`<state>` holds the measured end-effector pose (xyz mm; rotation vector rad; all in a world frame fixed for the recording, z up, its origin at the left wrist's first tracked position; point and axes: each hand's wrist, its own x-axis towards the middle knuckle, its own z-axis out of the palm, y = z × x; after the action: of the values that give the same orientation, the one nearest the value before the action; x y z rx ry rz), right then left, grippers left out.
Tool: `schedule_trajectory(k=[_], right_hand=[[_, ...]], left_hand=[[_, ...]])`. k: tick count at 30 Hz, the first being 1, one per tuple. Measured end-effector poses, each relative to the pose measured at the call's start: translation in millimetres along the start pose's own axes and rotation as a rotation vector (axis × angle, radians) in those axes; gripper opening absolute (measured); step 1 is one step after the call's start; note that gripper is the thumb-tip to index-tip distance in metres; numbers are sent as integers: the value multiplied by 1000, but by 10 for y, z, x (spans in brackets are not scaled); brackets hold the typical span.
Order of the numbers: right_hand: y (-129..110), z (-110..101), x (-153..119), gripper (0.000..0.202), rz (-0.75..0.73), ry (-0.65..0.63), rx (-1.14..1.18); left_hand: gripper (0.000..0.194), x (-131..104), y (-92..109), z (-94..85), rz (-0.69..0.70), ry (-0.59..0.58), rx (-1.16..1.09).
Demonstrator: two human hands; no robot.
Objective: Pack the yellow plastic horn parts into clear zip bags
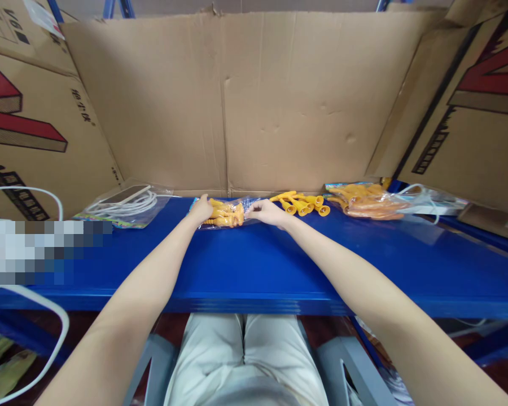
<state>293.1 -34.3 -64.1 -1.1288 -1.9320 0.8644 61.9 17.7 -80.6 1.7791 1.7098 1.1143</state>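
Note:
A clear plastic bag [226, 213] with yellow-orange plastic pieces inside lies on the blue shelf top in front of me. My left hand [202, 210] grips the bag's left end, fingers closed over it. At the opposite end, my right hand [270, 213] pinches the bag's edge between thumb and fingers. Just beyond that hand lie several loose yellow horn-shaped plastic toys [303, 203] with flared ends. Farther right rests another clear bag [366, 200] filled with similar orange pieces.
A bagged white cable [141, 204] lies to the left. A cardboard panel [279, 101] stands along the back, with printed cartons [29, 124] at the left and another carton [486, 124] at the right. White tubing [63, 324] loops near the blue shelf's [254, 270] left front edge.

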Motion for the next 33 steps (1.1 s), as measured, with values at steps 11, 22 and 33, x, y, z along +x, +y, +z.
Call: schedule_trajectory(k=[11, 22, 33], right_hand=[[215, -323, 12, 16, 76, 250, -799], [-41, -333, -24, 71, 295, 76, -379], [96, -279, -46, 43, 399, -193, -63]], left_hand=[[68, -115, 108, -74, 132, -133, 308], [69, -111, 99, -44, 99, -118, 471], [64, -162, 270, -157, 88, 80, 439]])
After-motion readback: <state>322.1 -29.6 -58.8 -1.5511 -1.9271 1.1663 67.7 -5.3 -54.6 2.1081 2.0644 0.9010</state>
